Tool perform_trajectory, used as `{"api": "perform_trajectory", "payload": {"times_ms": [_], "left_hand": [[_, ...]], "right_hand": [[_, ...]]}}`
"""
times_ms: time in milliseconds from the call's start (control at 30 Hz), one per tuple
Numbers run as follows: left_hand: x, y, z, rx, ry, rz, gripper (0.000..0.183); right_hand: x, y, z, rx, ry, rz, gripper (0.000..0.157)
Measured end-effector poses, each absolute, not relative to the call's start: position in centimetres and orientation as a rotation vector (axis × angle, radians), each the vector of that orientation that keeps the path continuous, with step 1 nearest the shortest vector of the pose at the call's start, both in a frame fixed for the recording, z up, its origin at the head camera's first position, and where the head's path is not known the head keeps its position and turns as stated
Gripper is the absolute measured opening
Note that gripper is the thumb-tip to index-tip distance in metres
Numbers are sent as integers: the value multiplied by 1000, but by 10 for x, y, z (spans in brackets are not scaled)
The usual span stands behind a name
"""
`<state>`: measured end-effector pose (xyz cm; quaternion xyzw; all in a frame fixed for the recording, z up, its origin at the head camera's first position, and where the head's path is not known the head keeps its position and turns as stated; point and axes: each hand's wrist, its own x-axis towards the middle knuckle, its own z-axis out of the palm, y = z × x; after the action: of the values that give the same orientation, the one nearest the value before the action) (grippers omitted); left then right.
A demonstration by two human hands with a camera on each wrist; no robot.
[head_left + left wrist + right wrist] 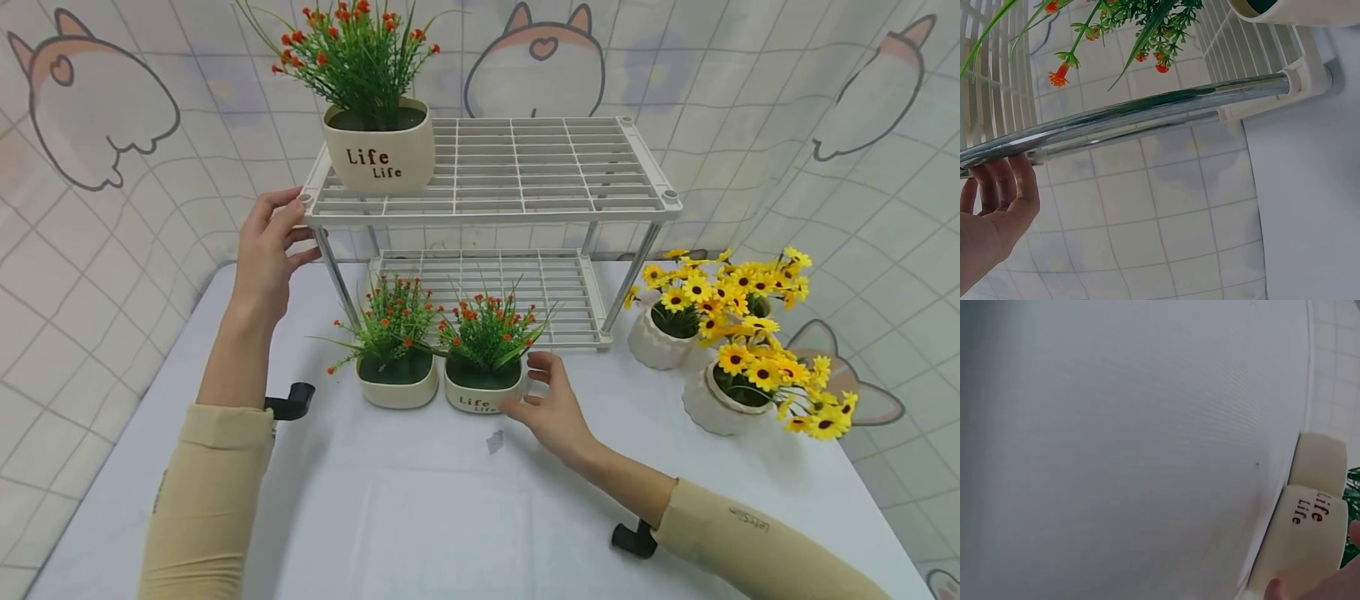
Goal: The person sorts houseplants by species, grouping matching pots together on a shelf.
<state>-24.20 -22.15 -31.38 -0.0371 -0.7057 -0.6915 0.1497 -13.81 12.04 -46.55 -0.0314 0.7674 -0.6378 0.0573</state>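
Curving its fingers half closed, the right hand (557, 415) grips the "Life" pot (482, 400) by its right end on the table (420, 517), before the rack (487, 218) whose left corner the left hand (267, 246) pinches. The pot seems light and stiff, best held across an end; long axis left-right, lettering facing near.

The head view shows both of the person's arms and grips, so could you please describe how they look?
The left sleeve and right sleeve are tan; the right one bears small dark lettering. A black fitting juts out by the left sleeve, another by the right. The left grip and right grip wear no gloves.
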Motion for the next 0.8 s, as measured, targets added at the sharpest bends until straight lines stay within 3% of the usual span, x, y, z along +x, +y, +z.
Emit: {"api": "perform_trajectory", "payload": {"times_ms": [300,800], "left_hand": [[-241,-221,-313,-106,-2011,-2012,37],[-240,-220,-314,-83,-2022,-2003,38]], "right_hand": [[-147,102,-473,-126,2326,-1998,97],[-151,103,-470,-92,2366,-1949,89]]}}
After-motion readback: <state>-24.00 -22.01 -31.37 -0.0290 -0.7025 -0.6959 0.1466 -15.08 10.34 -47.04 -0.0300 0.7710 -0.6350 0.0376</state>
